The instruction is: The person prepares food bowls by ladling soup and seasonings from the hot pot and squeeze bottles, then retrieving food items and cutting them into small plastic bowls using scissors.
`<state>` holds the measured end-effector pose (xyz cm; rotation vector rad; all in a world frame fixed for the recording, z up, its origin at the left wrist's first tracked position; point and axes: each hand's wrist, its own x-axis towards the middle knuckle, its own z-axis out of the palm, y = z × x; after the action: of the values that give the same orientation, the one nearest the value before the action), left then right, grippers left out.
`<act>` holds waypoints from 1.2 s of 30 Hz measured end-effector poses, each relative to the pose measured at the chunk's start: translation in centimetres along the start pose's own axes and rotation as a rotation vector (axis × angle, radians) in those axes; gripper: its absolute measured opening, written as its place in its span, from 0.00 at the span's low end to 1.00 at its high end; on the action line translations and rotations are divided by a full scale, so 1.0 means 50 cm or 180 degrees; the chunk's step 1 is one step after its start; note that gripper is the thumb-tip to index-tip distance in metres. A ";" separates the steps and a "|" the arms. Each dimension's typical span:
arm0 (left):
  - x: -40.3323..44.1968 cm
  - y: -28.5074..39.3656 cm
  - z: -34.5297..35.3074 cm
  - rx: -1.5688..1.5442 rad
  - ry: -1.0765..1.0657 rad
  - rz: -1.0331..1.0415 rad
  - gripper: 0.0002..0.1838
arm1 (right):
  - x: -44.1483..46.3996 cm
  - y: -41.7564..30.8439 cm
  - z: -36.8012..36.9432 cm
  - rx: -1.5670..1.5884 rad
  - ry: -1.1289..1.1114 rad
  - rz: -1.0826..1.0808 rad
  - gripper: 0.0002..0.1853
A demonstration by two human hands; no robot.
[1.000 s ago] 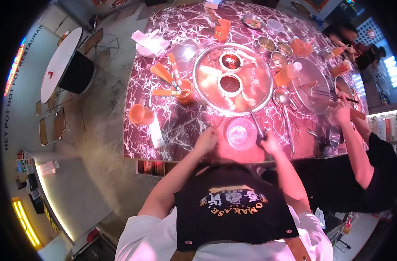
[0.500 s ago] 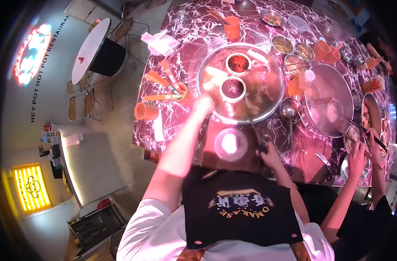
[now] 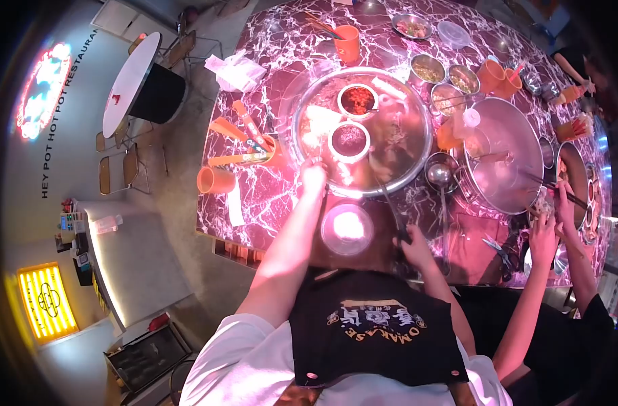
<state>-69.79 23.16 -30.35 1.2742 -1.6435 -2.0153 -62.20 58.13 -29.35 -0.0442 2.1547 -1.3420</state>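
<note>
A large round metal pan [image 3: 427, 152] stands on the marbled table [image 3: 268, 220], with a bowl of red sauce [image 3: 358, 101] and a bowl of darker contents [image 3: 349, 141] in it. At the pan's lower left rim, my left hand [image 3: 314, 177] is closed; glare hides what its fingers hold. My right hand [image 3: 416, 247], below the pan, grips the dark handle of a long utensil [image 3: 390, 201], whose far end reaches into the pan. Between my hands sits a clear round container [image 3: 347, 229], its inside washed out by bright light.
Orange cups [image 3: 215, 180] and orange-handled sticks [image 3: 231, 160] stand left of the pan. To the right are a ladle [image 3: 442, 172], small bowls [image 3: 428, 69], a big metal pot [image 3: 504, 155] and scissors [image 3: 496, 247]. A co-worker's hands [image 3: 551, 223] hold dark chopsticks near the pot.
My left hand first rose from the table's front to the pan's left side, then dropped slightly to its lower rim. My right hand stays on the utensil. The view has shifted.
</note>
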 end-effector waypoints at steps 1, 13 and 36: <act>0.002 -0.001 -0.001 -0.0038 -0.0012 -0.0010 0.06 | -0.003 0.000 -0.002 -0.0005 0.0004 0.0040 0.24; 0.023 0.001 0.004 -0.0867 -0.0069 -0.0055 0.13 | -0.079 -0.084 -0.019 0.0099 0.0344 0.0058 0.12; -0.363 0.001 -0.319 0.1519 -0.2024 0.1567 0.09 | -0.317 -0.424 0.103 -0.3398 0.0668 -0.0014 0.36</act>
<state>-47.31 24.46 -21.60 0.2284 -2.5218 -1.8587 -52.37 48.79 -6.05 -0.3318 2.7925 -0.0645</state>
